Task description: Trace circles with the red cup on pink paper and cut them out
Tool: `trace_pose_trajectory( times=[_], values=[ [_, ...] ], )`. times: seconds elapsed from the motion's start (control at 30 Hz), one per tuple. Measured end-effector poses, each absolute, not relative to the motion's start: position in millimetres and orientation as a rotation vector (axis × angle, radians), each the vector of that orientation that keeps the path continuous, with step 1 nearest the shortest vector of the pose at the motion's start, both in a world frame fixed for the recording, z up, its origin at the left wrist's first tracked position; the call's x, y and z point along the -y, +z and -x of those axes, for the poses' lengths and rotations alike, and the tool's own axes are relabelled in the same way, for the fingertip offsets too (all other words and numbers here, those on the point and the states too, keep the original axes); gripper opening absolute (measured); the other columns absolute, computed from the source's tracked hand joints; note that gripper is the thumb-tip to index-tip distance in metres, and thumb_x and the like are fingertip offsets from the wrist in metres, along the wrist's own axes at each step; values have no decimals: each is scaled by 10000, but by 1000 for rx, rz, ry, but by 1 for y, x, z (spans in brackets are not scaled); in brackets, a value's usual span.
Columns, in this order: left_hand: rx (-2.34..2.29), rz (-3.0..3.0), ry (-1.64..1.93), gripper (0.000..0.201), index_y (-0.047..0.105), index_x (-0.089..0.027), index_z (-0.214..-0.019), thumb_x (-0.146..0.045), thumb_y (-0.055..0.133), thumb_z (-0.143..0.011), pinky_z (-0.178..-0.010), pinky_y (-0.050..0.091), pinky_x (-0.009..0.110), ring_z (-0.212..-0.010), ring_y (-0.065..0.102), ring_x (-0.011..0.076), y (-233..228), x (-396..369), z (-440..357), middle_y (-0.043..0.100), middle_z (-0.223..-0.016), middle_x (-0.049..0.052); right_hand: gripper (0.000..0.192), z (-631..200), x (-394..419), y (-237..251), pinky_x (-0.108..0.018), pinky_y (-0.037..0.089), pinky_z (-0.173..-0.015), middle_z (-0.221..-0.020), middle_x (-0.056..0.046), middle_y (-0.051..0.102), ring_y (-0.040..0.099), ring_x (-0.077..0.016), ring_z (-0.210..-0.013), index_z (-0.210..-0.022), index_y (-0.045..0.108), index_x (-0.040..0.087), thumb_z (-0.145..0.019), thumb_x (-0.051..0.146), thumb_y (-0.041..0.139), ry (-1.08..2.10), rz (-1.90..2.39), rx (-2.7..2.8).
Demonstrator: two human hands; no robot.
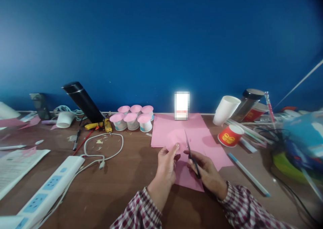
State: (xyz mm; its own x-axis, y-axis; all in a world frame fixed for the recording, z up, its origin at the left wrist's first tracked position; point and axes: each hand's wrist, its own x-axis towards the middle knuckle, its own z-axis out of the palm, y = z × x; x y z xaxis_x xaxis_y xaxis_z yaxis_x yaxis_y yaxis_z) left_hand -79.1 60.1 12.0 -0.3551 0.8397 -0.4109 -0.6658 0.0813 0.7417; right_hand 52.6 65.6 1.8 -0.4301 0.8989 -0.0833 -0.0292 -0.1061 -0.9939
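Between thumb and fingers my left hand (168, 163) pinches a piece of pink paper (178, 136), whose outline blends into the pink sheets below. My right hand (208, 171) is closed round the dark handles of a pair of scissors (193, 161). The blades point away from me, at the right edge of the held piece; whether they touch it I cannot tell. Under both hands lie pink paper sheets (161, 128), some stacked and some overlapping at an angle. Left of the sheets stand several small paper cups with pink tops (145, 123), in two rows.
A glue gun (108, 125), black flask (82, 101) and white power strip (50, 188) with looped cable occupy the left. To the right are stacked white cups (226, 110), a red paper cup (230, 135), a light-coloured stick (248, 174) and clutter. A blue wall (151, 47) closes the back.
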Motion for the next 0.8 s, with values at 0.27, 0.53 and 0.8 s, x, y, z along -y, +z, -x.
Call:
trace_pose_trajectory(
  times=[0.27,0.53,0.8],
  values=[
    [-1130,-206,1579,350,532,-151,-654,-334,798,-518,-445,361,186,-442,503,63,17,-60,79,542,-528,-46,487,-54,-66,2,-226,367,-508,-633,32,480,423,-91,-551,-1183,533,145,-789,418,619,1678,980,1433],
    [-1092,-212,1618,337,548,-140,-639,-309,806,-502,-516,420,201,-482,514,63,14,-59,78,564,-577,-32,474,-53,-65,4,-210,352,-487,-627,32,486,416,-81,-542,-1163,540,141,-783,408,630,1685,965,1423],
    [-1118,-219,1591,347,527,-156,-634,-330,803,-514,-464,389,190,-443,508,61,13,-59,76,541,-535,-51,474,-53,-66,3,-213,356,-469,-613,36,474,408,-82,-517,-1141,546,145,-777,440,624,1650,983,1443]
  ],
)
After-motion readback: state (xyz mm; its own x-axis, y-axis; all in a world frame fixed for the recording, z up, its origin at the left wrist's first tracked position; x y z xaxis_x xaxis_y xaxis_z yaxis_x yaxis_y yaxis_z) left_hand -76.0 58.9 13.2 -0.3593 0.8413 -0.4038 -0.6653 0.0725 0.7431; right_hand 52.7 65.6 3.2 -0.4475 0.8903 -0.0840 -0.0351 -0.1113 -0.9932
